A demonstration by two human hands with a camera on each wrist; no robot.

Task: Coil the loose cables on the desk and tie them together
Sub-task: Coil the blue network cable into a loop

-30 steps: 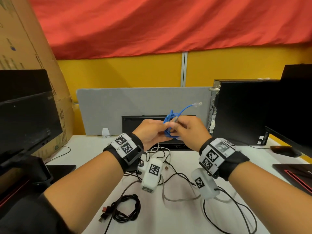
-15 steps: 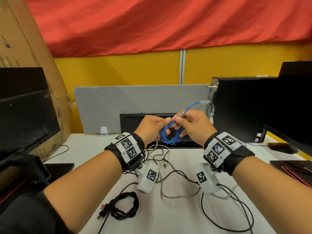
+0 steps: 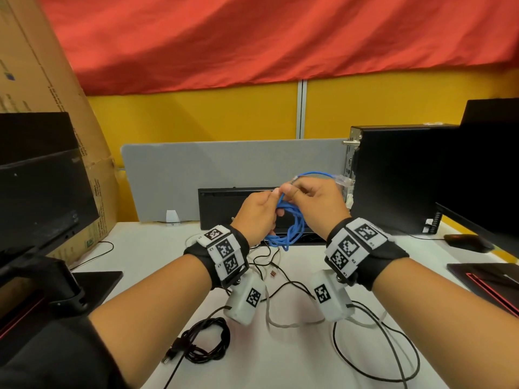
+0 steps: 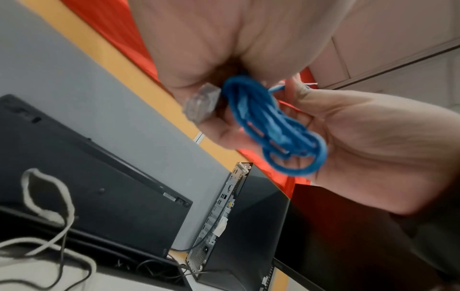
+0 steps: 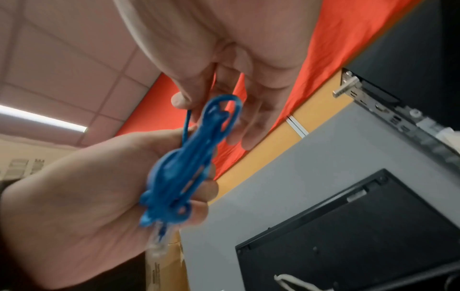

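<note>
Blue cable (image 3: 286, 226) hangs in loops above the counter (image 3: 280, 360), gripped by the left hand (image 3: 257, 213). The right hand (image 3: 311, 203) pinches its loose end. One black cable (image 3: 205, 343) looks coiled; others (image 3: 376, 346) lie loose, untied.

No readable text, wrist tags show only patterns

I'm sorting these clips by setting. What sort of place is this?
Most likely an office workstation: a white desk with a grey partition screen, a black monitor and a desktop computer tower.
</note>
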